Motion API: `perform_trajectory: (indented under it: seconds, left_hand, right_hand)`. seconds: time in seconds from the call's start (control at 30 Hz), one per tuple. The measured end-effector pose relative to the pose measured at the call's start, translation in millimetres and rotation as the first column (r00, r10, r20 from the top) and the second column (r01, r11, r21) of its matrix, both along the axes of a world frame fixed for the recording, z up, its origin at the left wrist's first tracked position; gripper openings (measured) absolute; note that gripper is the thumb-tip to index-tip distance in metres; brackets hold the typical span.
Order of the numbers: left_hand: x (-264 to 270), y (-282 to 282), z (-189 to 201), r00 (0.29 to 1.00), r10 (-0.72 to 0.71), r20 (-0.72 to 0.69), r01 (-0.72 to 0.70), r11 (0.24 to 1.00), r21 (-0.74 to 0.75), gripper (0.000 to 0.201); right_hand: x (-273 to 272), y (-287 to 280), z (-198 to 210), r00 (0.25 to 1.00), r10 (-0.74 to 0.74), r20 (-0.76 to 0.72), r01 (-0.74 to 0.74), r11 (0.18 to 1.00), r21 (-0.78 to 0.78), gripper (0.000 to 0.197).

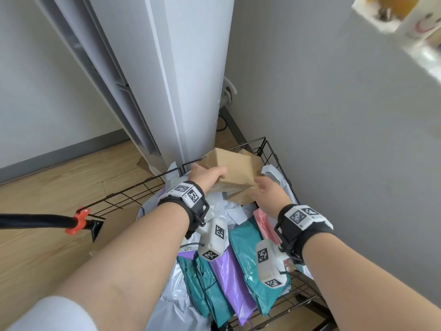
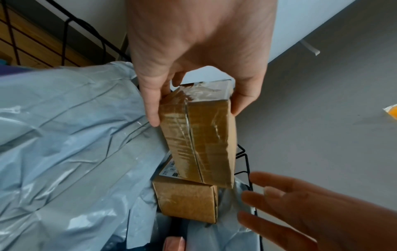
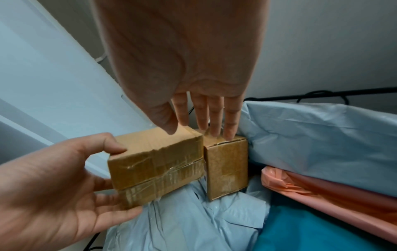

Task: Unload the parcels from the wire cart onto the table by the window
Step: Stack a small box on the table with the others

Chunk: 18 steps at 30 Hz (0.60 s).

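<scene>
My left hand (image 1: pixel 214 173) grips a taped brown cardboard box (image 1: pixel 235 169) by its end, thumb on one side and fingers on the other, lifted above the far corner of the black wire cart (image 1: pixel 133 194). In the left wrist view that box (image 2: pixel 199 135) hangs tilted over a second, smaller cardboard box (image 2: pixel 187 200). My right hand (image 3: pixel 204 130) is open, its straight fingers reaching down to the top of the second box (image 3: pixel 225 164) beside the held box (image 3: pixel 154 163). Grey, teal, purple and pink plastic mailers (image 1: pixel 238 271) fill the cart.
A tall white floor-standing unit (image 1: pixel 179 80) rises just behind the cart, with a grey wall (image 1: pixel 334 115) on the right. The cart's black handle with an orange clip (image 1: pixel 80 220) sticks out left over wood floor (image 1: pixel 47 187). A blurred white object (image 1: pixel 393 15) shows top right.
</scene>
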<state>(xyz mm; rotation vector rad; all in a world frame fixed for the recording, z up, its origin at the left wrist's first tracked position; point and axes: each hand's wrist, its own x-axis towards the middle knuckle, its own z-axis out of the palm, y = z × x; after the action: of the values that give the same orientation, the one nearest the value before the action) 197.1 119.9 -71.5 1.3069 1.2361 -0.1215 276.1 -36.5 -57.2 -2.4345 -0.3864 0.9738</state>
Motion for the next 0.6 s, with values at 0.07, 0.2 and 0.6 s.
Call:
perform_trajectory:
  seconds: [0.07,0.2,0.6]
  left_hand:
    - [-4,-5,10,0.999,-0.036,0.034,0.036,0.999,-0.002,0.084]
    - [-17,-17,38,0.982,-0.17,0.077,0.167,0.985,0.04,0.08]
    - [-68,-87,143,0.823,-0.544,0.161,0.487,0.823,0.293,0.1]
  right_hand:
    - [-2,-8,11,0.999,-0.014,0.045,0.013,1.0,0.018,0.04]
    - [-11,-31,46,0.996,-0.058,0.073,0.054,0.997,0.057,0.055]
    - [-55,-121,137,0.997,0.035,0.076,-0.045,0.991,0.128,0.11]
